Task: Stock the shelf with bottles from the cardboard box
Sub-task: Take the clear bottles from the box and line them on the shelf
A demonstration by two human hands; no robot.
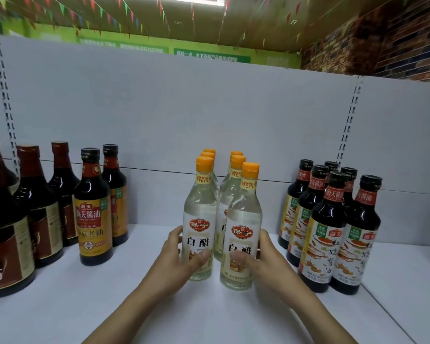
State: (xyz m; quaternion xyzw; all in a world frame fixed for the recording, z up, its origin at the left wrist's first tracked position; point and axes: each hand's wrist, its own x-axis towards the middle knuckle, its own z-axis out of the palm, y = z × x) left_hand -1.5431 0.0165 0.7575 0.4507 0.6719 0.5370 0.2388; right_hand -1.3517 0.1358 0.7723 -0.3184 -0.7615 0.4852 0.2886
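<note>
Several clear vinegar bottles with orange caps stand in two rows on the white shelf (60, 306). My left hand (176, 256) grips the front bottle of the left row (199, 219) low on its body, thumb across the label. My right hand (261, 259) grips the front bottle of the right row (243, 227) the same way. Both bottles stand upright on the shelf. The cardboard box is out of view.
Dark soy sauce bottles with yellow labels (92, 214) and larger brown bottles (5, 232) stand at the left. A cluster of dark bottles with white labels (330, 232) stands at the right. The grey back panel (209, 115) rises behind.
</note>
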